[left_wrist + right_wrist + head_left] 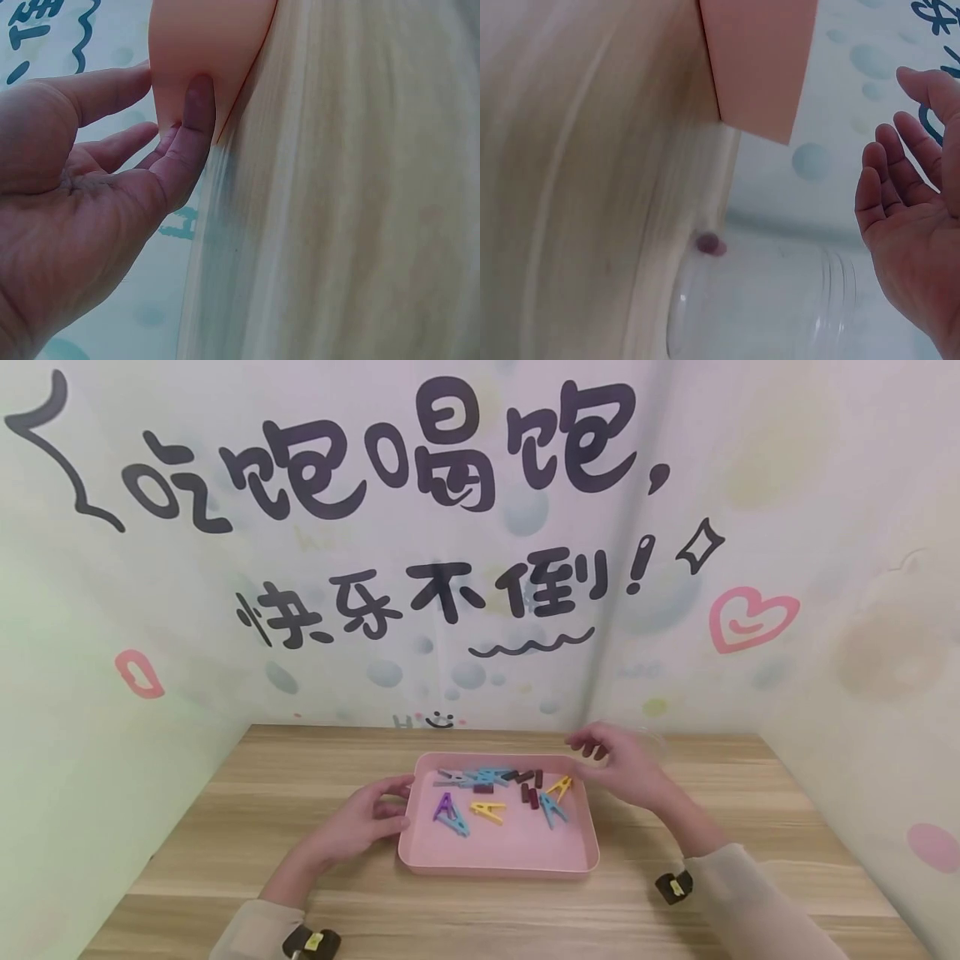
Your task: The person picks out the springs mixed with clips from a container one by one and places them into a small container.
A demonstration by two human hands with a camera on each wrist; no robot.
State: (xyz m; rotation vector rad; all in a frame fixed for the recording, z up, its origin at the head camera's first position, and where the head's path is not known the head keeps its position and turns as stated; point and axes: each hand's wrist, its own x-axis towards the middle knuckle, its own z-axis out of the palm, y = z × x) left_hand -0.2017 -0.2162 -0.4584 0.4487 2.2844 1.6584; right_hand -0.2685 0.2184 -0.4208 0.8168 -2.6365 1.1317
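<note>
Tray (502,850) sits on the counter (300,802), loose clips (489,811) and dark pieces (483,789) inside. Left hand (362,818) has fingers loosely curved, touching the tray's left wall; no real clamp visible. Right hand (633,771) is half-open, empty, by the back right corner. Clear jar (772,300) beyond it; dark blob (706,242) at its base, inside or beside unclear. Looks early: at most that one item out, as far as shown; tray contents remain.
</note>
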